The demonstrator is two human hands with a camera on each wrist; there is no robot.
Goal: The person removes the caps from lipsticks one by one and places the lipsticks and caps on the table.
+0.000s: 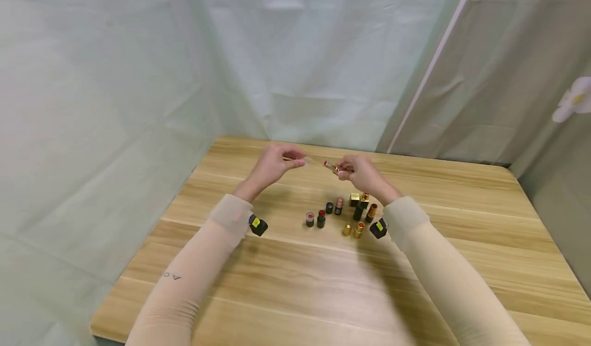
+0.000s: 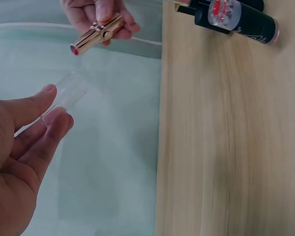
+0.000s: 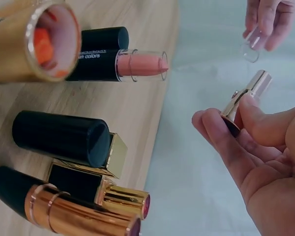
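Right grip [image 1: 357, 170] pinches a gold lipstick [image 1: 331, 167], its red tip pointing toward nine o'clock. Left grip [image 1: 277, 165], well apart at nine o'clock, pinches the clear cap [image 2: 69, 91] between thumb and fingers. Below both, at six o'clock, a cluster of lipsticks [image 1: 341, 212] stands on the wooden counter [image 1: 461, 233].

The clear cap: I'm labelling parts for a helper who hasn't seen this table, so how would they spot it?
Look above the far half of the wooden table, past the cluster of lipsticks. The left hand pinches the clear cap in the air. Unlike the black and gold caps below, it is see-through and empty.
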